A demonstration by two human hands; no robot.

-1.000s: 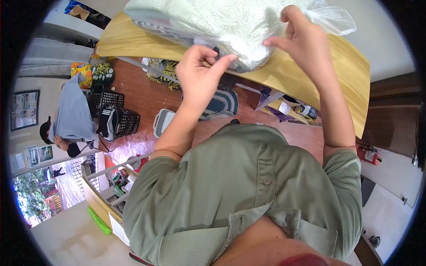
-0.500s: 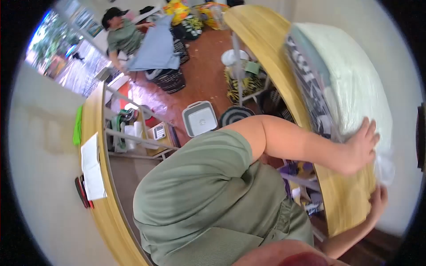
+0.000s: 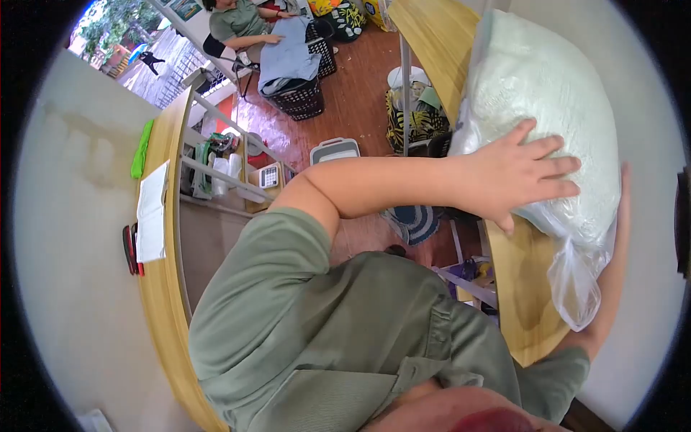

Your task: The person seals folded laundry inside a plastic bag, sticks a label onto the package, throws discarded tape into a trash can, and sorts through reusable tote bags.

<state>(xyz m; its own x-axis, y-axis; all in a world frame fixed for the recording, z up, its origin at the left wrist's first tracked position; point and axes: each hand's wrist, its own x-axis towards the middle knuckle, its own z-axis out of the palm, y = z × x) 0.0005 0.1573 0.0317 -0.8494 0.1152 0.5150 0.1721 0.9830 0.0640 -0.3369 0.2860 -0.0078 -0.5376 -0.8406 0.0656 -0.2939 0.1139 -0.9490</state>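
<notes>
A large bundle of pale, white-green cloth in clear plastic (image 3: 547,108) stands on the wooden tabletop (image 3: 525,288) at the right. Its loose plastic end (image 3: 576,288) hangs toward me over the wood. My left hand (image 3: 522,173) lies on the near side of the bundle with its fingers spread. My right hand (image 3: 625,191) reaches round the far side, between the bundle and the wall; only a narrow part of it shows, and its fingers are mostly hidden.
Another person (image 3: 241,25) sits at the upper left with blue-grey cloth (image 3: 289,54) over a black basket (image 3: 299,101). A grey tub (image 3: 335,149) is on the floor. A second wooden counter (image 3: 155,288) holds an open notebook (image 3: 152,209).
The bundle has turned, so its printed side no longer shows. My left hand has moved onto its near face, and my right hand has gone up along its far side.
</notes>
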